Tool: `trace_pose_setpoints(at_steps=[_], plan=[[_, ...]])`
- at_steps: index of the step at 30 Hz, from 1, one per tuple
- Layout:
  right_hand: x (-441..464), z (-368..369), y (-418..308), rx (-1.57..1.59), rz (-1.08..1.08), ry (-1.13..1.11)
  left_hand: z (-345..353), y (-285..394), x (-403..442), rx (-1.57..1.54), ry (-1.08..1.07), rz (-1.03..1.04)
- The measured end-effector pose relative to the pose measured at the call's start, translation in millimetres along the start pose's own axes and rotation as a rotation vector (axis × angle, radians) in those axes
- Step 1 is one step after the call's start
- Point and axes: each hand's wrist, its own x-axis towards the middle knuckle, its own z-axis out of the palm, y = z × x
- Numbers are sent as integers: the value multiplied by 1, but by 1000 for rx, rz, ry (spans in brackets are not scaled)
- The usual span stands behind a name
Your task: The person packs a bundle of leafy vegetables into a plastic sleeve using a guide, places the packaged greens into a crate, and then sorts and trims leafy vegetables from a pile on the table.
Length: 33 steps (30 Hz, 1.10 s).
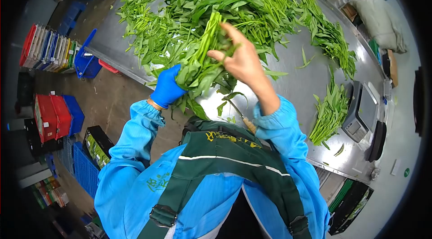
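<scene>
My left hand (pixel 168 86), in a blue glove, is closed around the leafy part of a bunch of water spinach (pixel 208 40), whose pale stem ends point up and away from me. Bare and with thumb and fingers apart, my right hand (pixel 243 59) is beside the bunch's right side; some fingers are partly hidden. A knife with a wooden handle (pixel 249 125) lies by the near table edge, partly covered by my sleeve and leaves. Beyond my hands, a large heap of loose water spinach (pixel 252 0) spreads over the metal table (pixel 294 74).
On the right stand a weighing scale (pixel 361 113) and a separate bunch of greens (pixel 330 113). Another row of greens (pixel 330 36) lies along the far right. Red crates (pixel 53 115) and a blue basket (pixel 87 65) are on the floor to the left.
</scene>
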Motion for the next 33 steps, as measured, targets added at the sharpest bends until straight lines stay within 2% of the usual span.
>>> trace_pose_setpoints(at_steps=[1, 5, 6, 9, 10, 11, 13, 15, 17, 18, 19, 21, 22, 23, 25, 27, 28, 29, 31, 32, 33], plan=[[1, 5, 16, 90, 16, -72, 0, 3, 3, -11, -17, -6], [13, -30, 65, 191, 299, 203, -15, 8, -3, -60, -4, -23], [14, -37, 65, 207, 280, 264, -16, 1, -4, -12, 18, -15], [8, -39, 29, 40, 204, 96, -13, -5, 0, -35, 60, -29], [5, -29, 15, -12, 61, 31, -12, -3, 3, 28, 73, 15], [-4, -9, 11, -66, 26, 22, -9, 4, 5, 27, 69, 18], [-8, 0, 10, -130, 117, -248, -7, 15, 10, 57, 130, 73], [-3, -5, 32, -21, 97, -48, -9, 7, 9, 62, 149, 83], [2, -23, 56, 52, 225, 83, -11, -1, 1, 64, 171, 89], [5, -38, 62, -97, 197, 156, -14, 2, -2, 105, 188, 79], [7, -49, 67, -100, 329, 205, -14, -1, -4, 103, 189, 78], [7, -63, 73, -166, 301, 310, -14, -10, -7, 38, 230, 54], [9, -68, 61, -52, 412, 230, -15, -9, -8, -9, 209, -3], [8, -62, 58, -55, 417, 236, -14, -10, -7, -10, 202, -1], [8, -43, 50, 4, 158, 109, -14, -13, -3, -4, 146, 19], [5, -26, 52, 125, 189, -185, -11, -2, -3, -48, 140, 18], [6, -28, 54, 320, 314, -160, -11, 3, -3, -95, 145, 12], [8, -25, 71, 329, 367, -27, -13, 5, -2, -90, 146, 13], [4, -31, 88, 536, 667, 139, -15, 7, -8, -145, 119, -53], [4, -34, 91, 729, 733, 227, -17, 8, -9, -154, 124, -83], [1, -41, 91, 822, 762, 154, -18, 7, -9, -153, 127, -84]])
